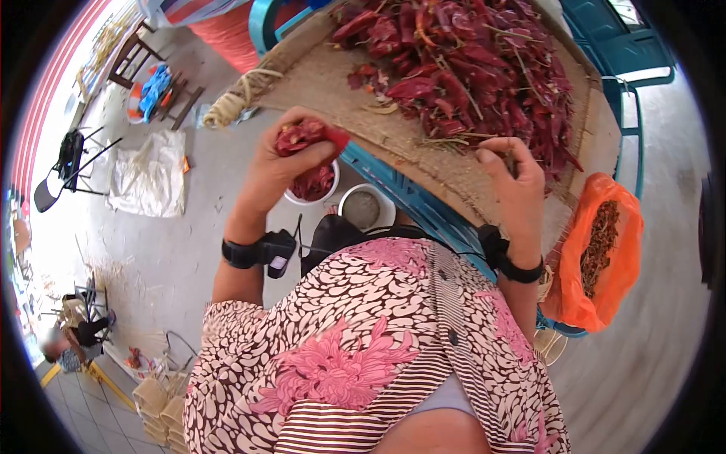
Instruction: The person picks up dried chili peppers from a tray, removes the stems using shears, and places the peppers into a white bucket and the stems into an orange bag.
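Dried red chilies (476,68) lie heaped on a flat woven tray (325,98). My left hand (291,163) is closed around a bunch of red chilies (301,135), beside the tray's near edge and above a white bucket (311,185) that holds more red chilies. Over the tray's near right part, my right hand (514,170) has its thumb and forefinger curled toward each other, close to some thin stems (454,141). Whether anything small is between those fingers is too small to tell.
An orange bag (631,227) with brown stems hangs right of the tray. Teal chairs (616,41) stand around the tray. A second white bucket (389,208) is near my legs. A white sack (147,174) lies on the floor; a person (72,344) sits at far left.
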Available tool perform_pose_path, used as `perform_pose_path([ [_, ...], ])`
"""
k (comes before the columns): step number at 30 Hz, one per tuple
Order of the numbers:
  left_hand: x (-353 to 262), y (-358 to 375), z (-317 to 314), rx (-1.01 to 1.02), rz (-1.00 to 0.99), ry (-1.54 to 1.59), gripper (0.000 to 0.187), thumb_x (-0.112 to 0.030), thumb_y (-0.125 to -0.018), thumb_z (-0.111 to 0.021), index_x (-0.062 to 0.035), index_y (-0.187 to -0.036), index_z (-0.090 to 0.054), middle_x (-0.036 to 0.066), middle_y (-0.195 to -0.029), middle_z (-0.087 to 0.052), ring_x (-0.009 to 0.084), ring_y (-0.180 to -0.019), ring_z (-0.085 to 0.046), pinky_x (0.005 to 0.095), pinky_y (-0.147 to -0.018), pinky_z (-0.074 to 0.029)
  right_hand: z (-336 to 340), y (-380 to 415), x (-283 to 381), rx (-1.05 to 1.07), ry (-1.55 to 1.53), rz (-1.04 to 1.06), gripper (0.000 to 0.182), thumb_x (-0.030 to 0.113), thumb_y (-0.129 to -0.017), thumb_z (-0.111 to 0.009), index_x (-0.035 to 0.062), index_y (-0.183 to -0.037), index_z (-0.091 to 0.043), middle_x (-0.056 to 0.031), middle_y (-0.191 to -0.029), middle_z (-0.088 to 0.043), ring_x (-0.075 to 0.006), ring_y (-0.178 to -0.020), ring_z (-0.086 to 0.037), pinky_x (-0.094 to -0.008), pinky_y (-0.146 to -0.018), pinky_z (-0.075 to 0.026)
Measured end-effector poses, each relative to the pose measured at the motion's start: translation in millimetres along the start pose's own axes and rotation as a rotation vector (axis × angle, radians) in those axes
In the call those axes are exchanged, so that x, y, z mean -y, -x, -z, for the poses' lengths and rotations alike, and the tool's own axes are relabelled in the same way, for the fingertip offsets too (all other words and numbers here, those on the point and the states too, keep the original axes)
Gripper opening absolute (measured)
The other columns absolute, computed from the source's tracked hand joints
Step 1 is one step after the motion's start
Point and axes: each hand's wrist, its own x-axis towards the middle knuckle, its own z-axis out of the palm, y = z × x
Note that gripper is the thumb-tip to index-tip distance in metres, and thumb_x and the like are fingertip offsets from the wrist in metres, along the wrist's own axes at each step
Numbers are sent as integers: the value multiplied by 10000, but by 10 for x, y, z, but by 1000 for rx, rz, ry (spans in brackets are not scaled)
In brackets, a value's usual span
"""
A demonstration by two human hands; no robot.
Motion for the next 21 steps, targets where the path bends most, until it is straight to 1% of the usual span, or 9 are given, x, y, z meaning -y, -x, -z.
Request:
perform_pose_path([
  [2, 114, 112, 281, -88, 185, -119, 203, -64, -833, -707, -66, -1014, -614, -9, -913, -633, 42, -798, -570, 194, -676, -475, -29, -11, -4, -4, 6, 18, 110, 121, -899, -641, 46, -979, -636, 65, -803, -561, -22, -699, -442, -185, -625, -369],
  [5, 939, 122, 677, -220, 249, -221, 234, -200, -841, -703, -106, -1029, -601, -8, -793, -636, 55, -544, -551, 184, -410, -371, -85, -42, -7, 24, 0, 9, 123, 131, -897, -653, 38, -974, -633, 63, -788, -547, -24, -694, -429, -187, -624, -361],
  [8, 1746, -49, 874, -326, 146, -259, 242, -177, -835, -706, -109, -1039, -595, -10, -798, -622, 68, -618, -576, 194, -418, -397, -151, -71, -22, 24, 65, 80, 131, 127, -889, -661, 29, -970, -629, 51, -777, -540, -32, -693, -430, -194, -628, -366],
  [10, 2542, -292, 1145, -330, -11, -336, 318, -175, -815, -727, -83, -1080, -579, 17, -874, -626, 107, -711, -597, 222, -449, -449, -165, -105, -20, -1, 103, 125, 130, 119, -884, -660, 25, -967, -627, 42, -770, -537, -37, -691, -433, -201, -627, -372],
  [11, 2585, -347, 1193, -295, 61, -451, 539, -177, -767, -776, -58, -1228, -523, 77, -1017, -638, 149, -833, -621, 249, -530, -514, -160, -118, -15, -10, 105, 123, 128, 115, -883, -658, 23, -966, -627, 38, -767, -536, -40, -690, -434, -205, -627, -375],
  [12, 2818, -426, 1246, -363, 79, -444, 729, -162, -675, -815, -29, -1310, -483, 146, -1021, -638, 230, -907, -614, 356, -828, -496, -154, -135, -10, -19, 107, 121, 126, 111, -881, -656, 21, -965, -626, 34, -764, -536, -43, -690, -436, -209, -626, -378],
  [14, 2950, -469, 1261, -470, -46, -1054, 868, -212, -648, -829, -25, -1384, -408, 174, -1052, -644, 291, -935, -625, 395, -863, -493, -136, -205, -25, -69, 111, 93, 126, 89, -867, -652, 18, -967, -628, 7, -766, -544, -62, -681, -453, -224, -626, -395],
  [17, 2836, -536, 1175, -317, -53, -810, 743, -206, -685, -799, -11, -1327, -481, 175, -1086, -651, 314, -963, -633, 395, -863, -503, -68, -354, 3, -128, 264, 134, 153, 93, -847, -666, 34, -984, -634, -70, -863, -601, -164, -720, -579, -292, -669, -462],
  [21, 1695, -305, 666, 240, 192, -535, 456, -184, -779, -718, -4, -1179, -596, 157, -1044, -677, 274, -951, -652, 362, -843, -509, -52, -700, -20, -227, 631, 310, 250, 141, -850, -667, 106, -1092, -613, -93, -1114, -588, -327, -950, -615, -417, -765, -509],
])
